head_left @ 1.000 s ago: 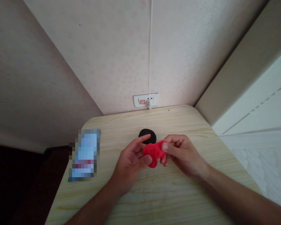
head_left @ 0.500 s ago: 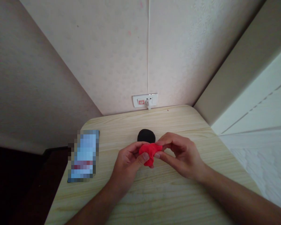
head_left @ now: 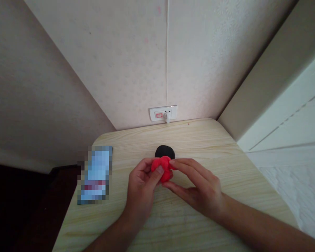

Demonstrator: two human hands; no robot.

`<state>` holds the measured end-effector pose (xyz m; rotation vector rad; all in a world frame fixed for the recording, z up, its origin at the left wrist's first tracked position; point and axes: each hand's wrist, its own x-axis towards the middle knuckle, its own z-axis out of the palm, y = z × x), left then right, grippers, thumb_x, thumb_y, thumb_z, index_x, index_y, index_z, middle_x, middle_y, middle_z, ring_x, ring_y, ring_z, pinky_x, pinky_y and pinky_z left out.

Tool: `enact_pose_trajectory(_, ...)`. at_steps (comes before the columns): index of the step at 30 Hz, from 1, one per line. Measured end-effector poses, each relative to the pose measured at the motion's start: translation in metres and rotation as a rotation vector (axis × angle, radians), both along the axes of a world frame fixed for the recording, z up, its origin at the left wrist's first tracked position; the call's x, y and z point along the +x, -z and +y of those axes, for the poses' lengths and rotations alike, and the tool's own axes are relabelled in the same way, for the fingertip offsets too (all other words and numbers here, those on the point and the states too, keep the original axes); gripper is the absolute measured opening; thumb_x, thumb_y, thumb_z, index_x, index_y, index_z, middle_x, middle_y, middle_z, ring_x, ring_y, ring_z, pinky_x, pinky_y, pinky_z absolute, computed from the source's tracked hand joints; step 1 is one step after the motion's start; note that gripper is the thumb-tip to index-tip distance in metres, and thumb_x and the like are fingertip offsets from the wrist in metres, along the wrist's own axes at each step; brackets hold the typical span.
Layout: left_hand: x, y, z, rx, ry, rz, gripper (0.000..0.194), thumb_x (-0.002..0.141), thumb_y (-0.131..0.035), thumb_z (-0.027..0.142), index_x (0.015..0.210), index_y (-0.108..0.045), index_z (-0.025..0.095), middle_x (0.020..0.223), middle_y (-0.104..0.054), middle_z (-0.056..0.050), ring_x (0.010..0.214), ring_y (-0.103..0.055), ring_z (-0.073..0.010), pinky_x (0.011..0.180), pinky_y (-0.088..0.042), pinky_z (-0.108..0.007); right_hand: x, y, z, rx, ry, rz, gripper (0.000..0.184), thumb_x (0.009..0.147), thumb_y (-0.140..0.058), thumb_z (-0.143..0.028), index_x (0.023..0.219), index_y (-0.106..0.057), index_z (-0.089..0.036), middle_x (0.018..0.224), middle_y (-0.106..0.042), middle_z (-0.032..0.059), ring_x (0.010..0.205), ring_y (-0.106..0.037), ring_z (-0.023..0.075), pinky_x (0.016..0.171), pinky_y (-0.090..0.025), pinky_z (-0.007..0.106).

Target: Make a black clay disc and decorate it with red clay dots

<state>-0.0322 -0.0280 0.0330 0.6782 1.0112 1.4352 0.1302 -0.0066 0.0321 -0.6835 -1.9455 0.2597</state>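
A bright red lump of what looks like soft modelling clay (head_left: 162,163) is held above the table between both hands. My left hand (head_left: 142,180) grips it with the thumb pressed on its near face and the fingers behind, partly hidden. On the other side, my right hand (head_left: 199,187) pinches it, fingers on its upper right edge and thumb at its lower edge. The lump has uneven, folded lobes. Just beyond it a rounded black lump (head_left: 164,151) lies on the table, its near side covered by the red clay.
The pale wood-grain table (head_left: 136,138) stands against a papered wall. A blurred-out flat device, phone-like in shape, (head_left: 97,175) lies at the table's left edge. A wall socket (head_left: 163,113) with a white plug is behind the table. White quilted fabric (head_left: 294,189) is at the right.
My right hand has shifted its hold, its fingers now higher and its thumb lower on the red clay. The clay has been turned or folded into a more compact shape, slightly to the left.
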Motion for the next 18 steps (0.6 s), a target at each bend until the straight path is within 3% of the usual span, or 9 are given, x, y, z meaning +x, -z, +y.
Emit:
enact_pose_trajectory(8, 0.002, 0.006, -0.005, -0.011, 0.02, 0.059, 0.021, 0.081, -0.083, 0.025, 0.087, -0.065, 0.016, 0.079, -0.075, -0.001, 0.071, -0.069, -0.0105, 0.067, -0.055, -0.019, 0.0, 0.004, 0.002, -0.041, 0.019, -0.025, 0.055, 0.08, -0.086, -0.025, 0.128, -0.064, -0.009, 0.115, -0.074, 0.0184, 0.105, -0.073, 0.0274, 0.094, -0.064, 0.037)
enact_pose_trajectory(14, -0.001, 0.007, -0.006, 0.016, 0.097, 0.066, 0.021, 0.085, -0.079, 0.025, 0.082, -0.059, 0.017, 0.076, -0.075, 0.0, 0.069, -0.07, -0.0117, 0.07, -0.055, -0.022, 0.003, -0.004, 0.003, -0.028, -0.043, -0.003, 0.043, 0.083, -0.083, -0.018, 0.122, -0.067, -0.013, 0.104, -0.079, 0.0133, 0.093, -0.076, 0.0234, 0.084, -0.066, 0.034)
enact_pose_trajectory(18, -0.005, 0.006, -0.006, 0.037, 0.12, 0.122, 0.023, 0.084, -0.079, 0.026, 0.078, -0.059, 0.017, 0.073, -0.073, 0.0, 0.069, -0.068, -0.0119, 0.068, -0.054, -0.022, 0.006, -0.008, 0.004, -0.134, -0.093, 0.056, 0.036, 0.082, -0.081, -0.016, 0.117, -0.071, -0.019, 0.099, -0.08, 0.0091, 0.086, -0.077, 0.0209, 0.079, -0.066, 0.031)
